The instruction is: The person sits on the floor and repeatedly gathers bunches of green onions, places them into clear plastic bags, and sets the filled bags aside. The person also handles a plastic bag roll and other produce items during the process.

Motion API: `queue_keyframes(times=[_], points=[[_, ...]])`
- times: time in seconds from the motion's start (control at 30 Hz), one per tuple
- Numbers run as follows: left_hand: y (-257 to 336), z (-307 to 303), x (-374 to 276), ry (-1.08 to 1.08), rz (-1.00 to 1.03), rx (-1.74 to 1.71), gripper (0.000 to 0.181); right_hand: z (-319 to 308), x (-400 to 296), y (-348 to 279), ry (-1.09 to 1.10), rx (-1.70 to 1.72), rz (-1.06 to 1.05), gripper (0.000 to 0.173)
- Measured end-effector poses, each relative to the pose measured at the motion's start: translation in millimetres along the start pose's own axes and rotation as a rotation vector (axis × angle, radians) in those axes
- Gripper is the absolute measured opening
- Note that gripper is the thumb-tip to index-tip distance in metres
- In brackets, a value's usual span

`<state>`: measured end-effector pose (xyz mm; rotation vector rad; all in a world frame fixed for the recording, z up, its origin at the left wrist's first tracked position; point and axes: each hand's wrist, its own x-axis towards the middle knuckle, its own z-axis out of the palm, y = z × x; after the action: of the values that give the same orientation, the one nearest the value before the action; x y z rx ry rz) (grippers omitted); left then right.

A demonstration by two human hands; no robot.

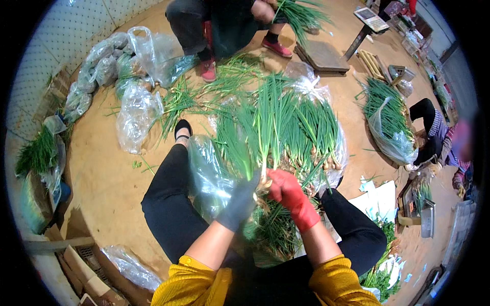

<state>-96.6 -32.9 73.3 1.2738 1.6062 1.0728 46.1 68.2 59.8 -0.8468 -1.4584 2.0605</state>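
My left hand [241,199], in a dark grey glove, grips green spring onions [245,162] near their pale lower ends. Against it, my right hand [289,197] in a red glove has its curled fingers on the bulb end of a spring onion [264,153]. Motion blurs the leaves by the left glove. Beyond both hands, a row of spring onions with bulbs [312,130] lies on clear plastic. Below the gloves, between my legs, is a loose heap of onion greens and roots [275,233].
A clear plastic bag [208,172] lies by my left leg. Filled bags [105,65] line the back left. Opposite, a person [229,26] holds more greens near a platform scale [323,57]. Another person sits at right beside bagged spring onions [386,114]. White paper [377,201] lies by my right knee.
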Motion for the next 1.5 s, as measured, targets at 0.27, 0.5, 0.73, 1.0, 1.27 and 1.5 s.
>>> queue_keyframes(times=[0.27,0.5,0.73,1.0,1.27,1.5], points=[[37.1,18.3,-19.4,0.087,-0.408,-0.895,0.037,31.8,-32.9,-44.5,0.286,-0.004,0.079,0.026],[37.5,31.2,-18.1,-0.020,-0.323,-0.967,0.036,-4.1,-37.4,-39.3,0.293,-0.547,-0.272,0.017],[39.1,-16.9,-39.7,0.043,-0.293,-0.969,0.039,-52.0,-30.5,-47.0,0.031,-1.569,-0.522,0.019],[58.6,44.3,-22.5,-0.154,-0.362,-0.596,0.036,-34.1,-103.5,-60.4,0.295,0.045,0.055,0.035],[33.2,54.9,-18.1,0.109,-0.203,-0.702,0.030,-4.6,-59.8,-74.0,0.262,-0.230,0.047,0.022],[44.6,18.9,-47.1,-0.026,-0.496,-0.771,0.034,30.1,-51.0,-46.1,0.302,-0.061,0.115,0.033]])
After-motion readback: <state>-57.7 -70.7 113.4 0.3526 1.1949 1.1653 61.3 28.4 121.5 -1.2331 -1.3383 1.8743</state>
